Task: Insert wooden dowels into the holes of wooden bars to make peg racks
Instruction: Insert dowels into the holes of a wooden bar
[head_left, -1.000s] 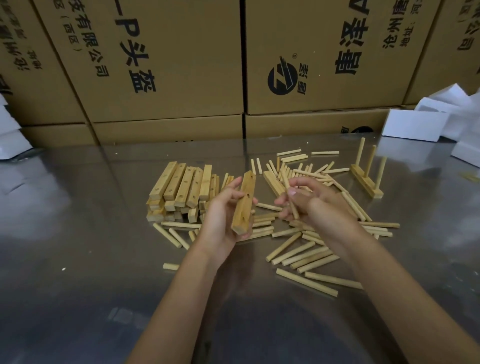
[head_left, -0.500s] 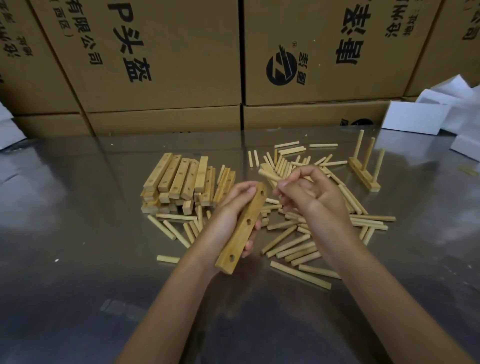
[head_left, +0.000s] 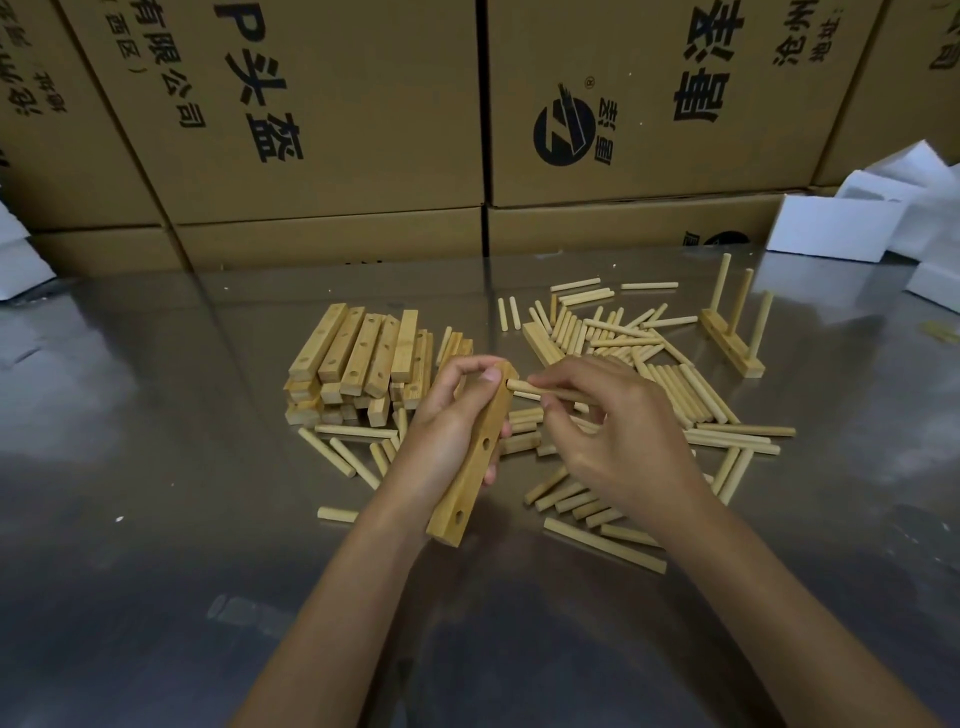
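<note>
My left hand (head_left: 441, 426) grips a wooden bar (head_left: 470, 480) above the table, tilted with its far end up; two of its holes show on the side facing right. My right hand (head_left: 613, 436) pinches a wooden dowel (head_left: 524, 387) whose tip touches the bar's top end, at the spot where a third hole would be. A stack of drilled bars (head_left: 363, 358) lies behind my left hand. Loose dowels (head_left: 675, 395) are scattered behind and under my right hand. One finished peg rack (head_left: 732, 343) with three upright dowels stands at the right.
The steel table (head_left: 156, 467) is shiny and reflective. Large cardboard boxes (head_left: 311, 130) form a wall along its far edge. White foam blocks (head_left: 831, 228) sit at the back right, and another white piece (head_left: 15, 260) at the far left.
My left hand has turned the bar so its holes face right. My right hand has brought the dowel leftward, and its tip now meets the bar's top end.
</note>
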